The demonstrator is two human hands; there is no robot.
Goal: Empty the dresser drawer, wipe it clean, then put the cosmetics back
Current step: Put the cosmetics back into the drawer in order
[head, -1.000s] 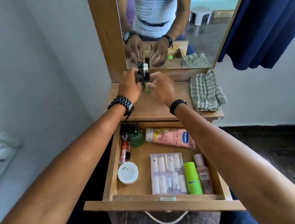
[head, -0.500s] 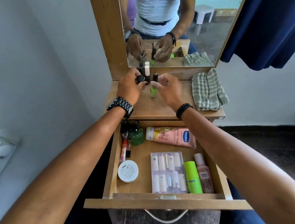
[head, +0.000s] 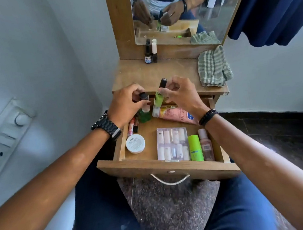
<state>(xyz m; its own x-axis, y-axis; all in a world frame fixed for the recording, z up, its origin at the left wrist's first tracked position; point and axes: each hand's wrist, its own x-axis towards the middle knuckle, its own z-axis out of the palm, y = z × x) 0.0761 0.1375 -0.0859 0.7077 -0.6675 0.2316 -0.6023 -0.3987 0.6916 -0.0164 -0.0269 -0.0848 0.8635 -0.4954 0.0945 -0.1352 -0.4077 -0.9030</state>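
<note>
The wooden drawer [head: 166, 168] is pulled out over my lap. Inside lie a pink tube [head: 179, 115], a white round jar [head: 135, 143], a clear box of vials [head: 172, 146], a green tube [head: 196, 150], a beige bottle [head: 206, 146] and lip sticks [head: 132, 127]. My left hand [head: 126, 103] grips a small black-capped bottle [head: 144, 98] just above a green bottle [head: 144, 116] at the drawer's back left. In my right hand [head: 180, 92] is a tilted light-green nail polish bottle [head: 158, 96]. Two small bottles [head: 151, 54] stand upright on the dresser top [head: 170, 71] by the mirror.
A striped cloth [head: 214, 69] lies bunched on the right of the dresser top. The mirror [head: 202, 18] rises behind it, with a navy curtain [head: 275, 8] at the right. A switch panel [head: 4, 140] is on the left wall. My knees sit under the drawer.
Both hands have come back from the mirror end to the drawer's back edge. Two bottles now stand by the mirror. The right hand still holds the green bottle.
</note>
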